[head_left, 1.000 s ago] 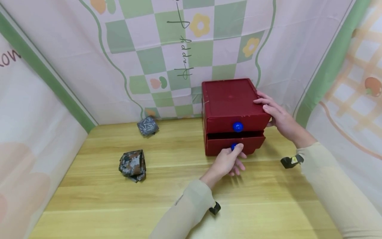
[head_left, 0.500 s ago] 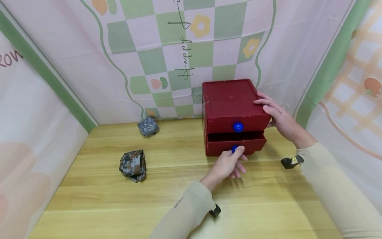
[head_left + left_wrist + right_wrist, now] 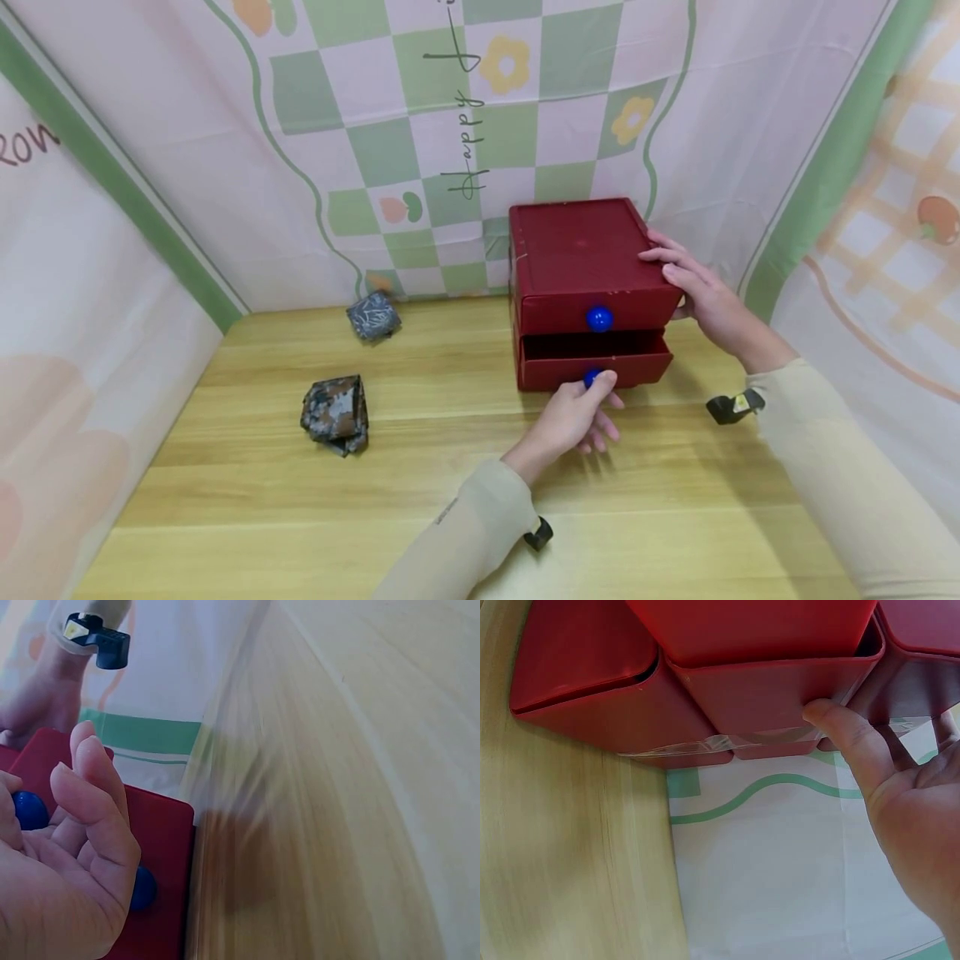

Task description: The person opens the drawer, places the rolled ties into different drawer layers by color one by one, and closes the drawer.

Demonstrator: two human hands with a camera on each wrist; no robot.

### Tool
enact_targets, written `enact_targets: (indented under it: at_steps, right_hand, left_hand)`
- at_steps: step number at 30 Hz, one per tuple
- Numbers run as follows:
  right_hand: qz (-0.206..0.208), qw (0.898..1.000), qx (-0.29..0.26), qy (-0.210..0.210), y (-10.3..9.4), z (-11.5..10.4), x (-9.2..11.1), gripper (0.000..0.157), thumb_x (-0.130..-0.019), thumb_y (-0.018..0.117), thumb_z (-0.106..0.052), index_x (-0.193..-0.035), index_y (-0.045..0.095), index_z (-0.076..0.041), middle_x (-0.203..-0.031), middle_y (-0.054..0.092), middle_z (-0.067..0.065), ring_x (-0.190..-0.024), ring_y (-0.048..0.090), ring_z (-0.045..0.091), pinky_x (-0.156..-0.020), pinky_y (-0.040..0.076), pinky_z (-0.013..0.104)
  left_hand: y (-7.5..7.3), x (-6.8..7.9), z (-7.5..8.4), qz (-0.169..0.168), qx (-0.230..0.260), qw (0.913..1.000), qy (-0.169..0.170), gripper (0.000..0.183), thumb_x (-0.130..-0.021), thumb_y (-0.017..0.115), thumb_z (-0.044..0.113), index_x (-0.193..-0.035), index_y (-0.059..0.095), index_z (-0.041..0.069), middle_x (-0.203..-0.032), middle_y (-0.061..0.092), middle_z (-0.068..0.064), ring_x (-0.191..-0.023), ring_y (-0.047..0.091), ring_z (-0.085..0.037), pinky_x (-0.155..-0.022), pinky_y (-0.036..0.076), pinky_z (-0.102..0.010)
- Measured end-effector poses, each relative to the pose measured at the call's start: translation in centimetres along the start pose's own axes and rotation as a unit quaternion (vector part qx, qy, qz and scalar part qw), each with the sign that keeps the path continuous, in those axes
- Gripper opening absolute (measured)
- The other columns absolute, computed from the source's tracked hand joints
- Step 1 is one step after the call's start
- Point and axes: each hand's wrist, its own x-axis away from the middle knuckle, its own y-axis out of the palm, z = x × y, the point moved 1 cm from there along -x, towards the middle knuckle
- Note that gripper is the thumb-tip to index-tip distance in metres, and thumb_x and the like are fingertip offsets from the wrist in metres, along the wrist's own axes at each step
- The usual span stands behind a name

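A red drawer cabinet (image 3: 579,250) stands toward the back right of the table. Its drawer (image 3: 633,372) below the top one is partly pulled out, showing a dark gap. My left hand (image 3: 566,415) pinches that drawer's blue knob (image 3: 30,811) with the thumb and a finger, other fingers free beneath. A lower blue knob (image 3: 143,889) appears behind the hand in the left wrist view. My right hand (image 3: 701,296) rests against the cabinet's right side, fingers over the top edge; in the right wrist view its thumb (image 3: 840,724) touches the red side wall.
On the wooden table (image 3: 247,500) at left lie a camouflage folded cloth bundle (image 3: 335,414) and, farther back, a smaller grey patterned bundle (image 3: 373,316). A printed curtain (image 3: 442,142) hangs behind the cabinet. The top drawer's blue knob (image 3: 599,318) sits above the left hand.
The drawer in my left hand has slid farther out toward me, widening its gap. The left hand moved slightly with it; my right hand stayed on the cabinet.
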Motion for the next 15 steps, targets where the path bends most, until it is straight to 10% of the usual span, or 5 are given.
enact_targets:
  at_steps: [15]
  right_hand:
    - [0.002, 1.000, 0.003, 0.003, -0.10, -0.10, -0.04, 0.042, -0.112, 0.035, -0.028, -0.147, 0.049, -0.009, -0.169, 0.012, -0.004, -0.130, 0.041, 0.017, -0.066, 0.060, 0.032]
  left_hand:
    - [-0.06, 0.46, 0.14, -0.013, -0.005, 0.9999, 0.008, 0.064, -0.100, 0.045, 0.066, -0.096, 0.074, 0.010, -0.064, 0.070, -0.005, -0.046, 0.058, -0.017, -0.041, 0.040, -0.026]
